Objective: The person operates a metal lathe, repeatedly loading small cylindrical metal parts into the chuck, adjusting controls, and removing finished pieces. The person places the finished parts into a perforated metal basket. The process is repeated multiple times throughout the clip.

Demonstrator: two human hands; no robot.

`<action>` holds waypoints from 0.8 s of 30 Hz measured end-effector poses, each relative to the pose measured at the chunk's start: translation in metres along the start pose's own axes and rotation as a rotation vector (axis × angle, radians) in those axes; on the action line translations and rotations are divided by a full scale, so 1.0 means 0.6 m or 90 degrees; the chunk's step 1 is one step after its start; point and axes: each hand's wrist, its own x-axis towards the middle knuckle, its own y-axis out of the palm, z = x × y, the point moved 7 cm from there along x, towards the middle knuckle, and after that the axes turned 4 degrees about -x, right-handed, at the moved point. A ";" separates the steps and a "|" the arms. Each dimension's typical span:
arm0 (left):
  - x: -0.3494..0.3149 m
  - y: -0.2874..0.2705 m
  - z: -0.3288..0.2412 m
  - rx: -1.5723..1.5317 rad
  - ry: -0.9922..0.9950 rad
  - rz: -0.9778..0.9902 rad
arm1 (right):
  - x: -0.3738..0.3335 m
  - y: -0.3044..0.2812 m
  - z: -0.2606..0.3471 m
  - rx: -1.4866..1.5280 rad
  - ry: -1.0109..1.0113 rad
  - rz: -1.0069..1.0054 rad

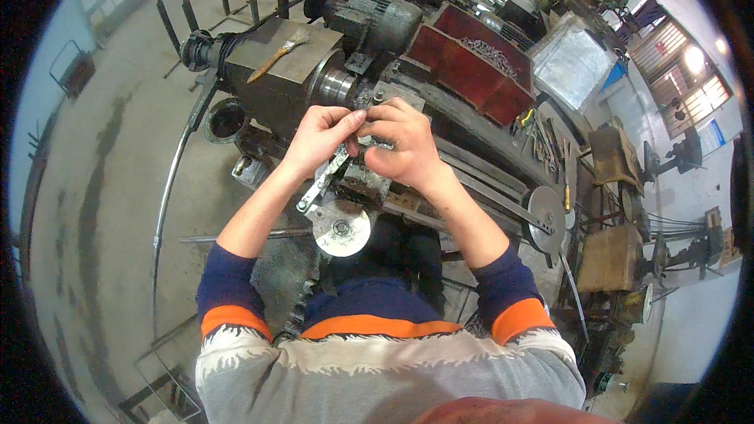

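In front of the lathe's round metal chuck (334, 86), my two hands meet at the fingertips. My left hand (316, 140) is pinched closed, thumb and forefinger pressed together at the contact point. Curled fingers bring my right hand (404, 145) against it from the other side. Whatever they pinch is too small and too covered to make out. Below the hands sit a flat metal lever (320, 182) and a pale round disc (342, 229) sprinkled with metal chips. A wooden-handled brush (276, 57) lies on the lathe's headstock (294, 35).
Behind the chuck stands an electric motor (375, 22). A dark red open box (463, 55) holds many small metal pieces. Hand tools (543, 145) lie right of it. A larger round disc (547, 210) sits near my right elbow. A long rod (174, 169) rises at left.
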 end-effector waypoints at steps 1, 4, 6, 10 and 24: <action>-0.003 -0.001 -0.004 0.081 0.005 0.011 | 0.001 0.002 -0.002 0.001 0.004 0.021; -0.005 -0.017 -0.015 0.128 -0.006 0.001 | 0.012 0.011 -0.003 0.033 0.006 0.081; -0.006 -0.025 -0.014 0.106 -0.005 -0.015 | 0.027 0.018 -0.006 0.092 0.002 0.122; 0.001 -0.048 -0.009 0.187 -0.028 0.019 | 0.060 0.041 -0.028 0.177 0.047 0.203; -0.337 -0.518 -0.012 0.685 -0.091 -0.427 | 0.052 0.170 -0.246 -0.079 0.326 0.407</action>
